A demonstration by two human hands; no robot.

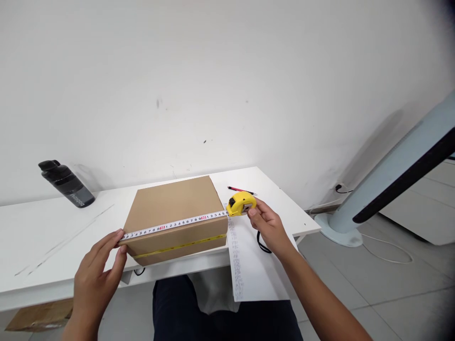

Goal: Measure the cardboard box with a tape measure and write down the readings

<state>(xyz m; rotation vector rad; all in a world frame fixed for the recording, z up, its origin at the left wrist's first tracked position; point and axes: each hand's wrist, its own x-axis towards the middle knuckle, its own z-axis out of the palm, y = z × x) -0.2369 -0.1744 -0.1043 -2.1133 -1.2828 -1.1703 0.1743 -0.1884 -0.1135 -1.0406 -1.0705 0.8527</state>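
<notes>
A brown cardboard box (174, 206) lies on the white table (46, 227). A white measuring tape blade (174, 223) is stretched across the box's front top edge. My left hand (99, 267) pinches the blade's end at the box's left corner. My right hand (266, 222) grips the yellow tape measure case (241, 203) just past the box's right corner. A black wrist strap (261, 244) hangs from the case below my hand.
A sheet of paper with handwritten rows (249, 265) overhangs the table's front edge at the right. A red pen (240, 190) lies behind the case. A black bottle (66, 183) rests at the back left. A pale blue stand (384, 184) leans at right.
</notes>
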